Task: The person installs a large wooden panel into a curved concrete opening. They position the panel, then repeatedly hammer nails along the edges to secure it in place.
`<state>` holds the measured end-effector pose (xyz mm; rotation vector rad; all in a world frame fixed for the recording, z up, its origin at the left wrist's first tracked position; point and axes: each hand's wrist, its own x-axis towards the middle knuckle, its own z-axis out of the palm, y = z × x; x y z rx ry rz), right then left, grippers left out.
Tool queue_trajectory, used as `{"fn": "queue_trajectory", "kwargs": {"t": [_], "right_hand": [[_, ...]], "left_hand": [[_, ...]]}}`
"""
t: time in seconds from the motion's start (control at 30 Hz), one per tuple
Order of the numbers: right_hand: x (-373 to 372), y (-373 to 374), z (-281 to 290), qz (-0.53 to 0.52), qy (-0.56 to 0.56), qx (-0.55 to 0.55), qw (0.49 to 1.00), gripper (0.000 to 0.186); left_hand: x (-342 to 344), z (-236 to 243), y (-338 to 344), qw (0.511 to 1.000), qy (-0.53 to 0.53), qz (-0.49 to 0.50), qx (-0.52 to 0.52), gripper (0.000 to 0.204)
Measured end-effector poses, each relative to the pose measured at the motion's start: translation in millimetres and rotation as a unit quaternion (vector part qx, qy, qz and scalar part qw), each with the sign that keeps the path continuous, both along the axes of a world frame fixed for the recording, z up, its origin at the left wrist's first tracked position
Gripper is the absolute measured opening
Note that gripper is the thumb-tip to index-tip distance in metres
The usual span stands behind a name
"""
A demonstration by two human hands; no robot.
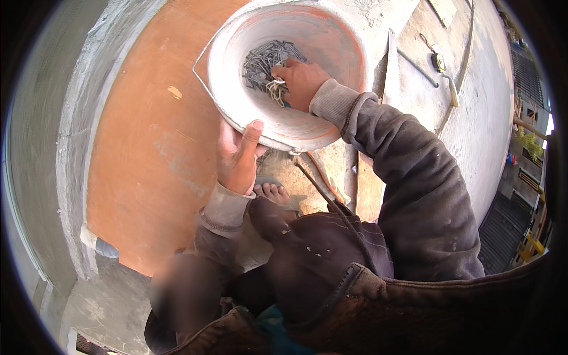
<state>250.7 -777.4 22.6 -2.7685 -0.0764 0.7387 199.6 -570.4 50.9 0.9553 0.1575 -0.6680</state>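
Observation:
A whitish bucket (346, 50), smeared with orange inside, is tilted so that its mouth faces me. My left hand (238, 157) grips its near lower rim, thumb over the edge and fingers underneath. Many grey nails (258, 66) lie in a heap at the bottom. Inside the bucket, my right hand (303, 84) reaches into the nails with its fingers bent together. A tangle of pale string (276, 90) sits against these fingers. A bit of teal shows under the hand, and what the fingertips pinch is hidden.
A large orange-brown board (142, 130) lies to the left beside a grey wall (41, 118). On the right are a long flat metal strip (391, 68), a dark rod (418, 68) and a tape measure (438, 61). My bare foot (272, 192) is below the bucket.

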Motion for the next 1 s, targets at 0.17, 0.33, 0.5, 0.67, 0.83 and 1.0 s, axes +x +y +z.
{"fn": "queue_trajectory", "kwargs": {"t": [0.17, 0.33, 0.5, 0.67, 0.83, 1.0], "right_hand": [[0, -28, 42, 0.012, -0.119, 0.028, 0.992, 0.045], [15, -36, 57, 0.146, 0.059, 0.089, 0.984, 0.047], [73, -13, -3, 0.091, -0.085, -0.007, 0.992, 0.032], [81, 21, -31, 0.215, -0.139, -0.119, 0.959, 0.018], [81, 28, -44, 0.3, -0.145, -0.171, 0.927, 0.019], [63, 7, -16, 0.102, -0.196, -0.014, 0.975, 0.016]], "left_hand": [[6, 0, 7, 1.0, 0.001, -0.006, 0.0, 0.063], [5, 0, 5, 1.0, -0.002, -0.001, 0.001, 0.062], [3, -5, 1, 1.0, -0.018, 0.013, 0.005, 0.062], [5, -9, 0, 0.999, -0.005, 0.037, -0.003, 0.063], [5, -13, 3, 0.998, -0.02, 0.051, 0.039, 0.052], [3, -26, -1, 0.996, -0.054, 0.039, 0.065, 0.051]]}}
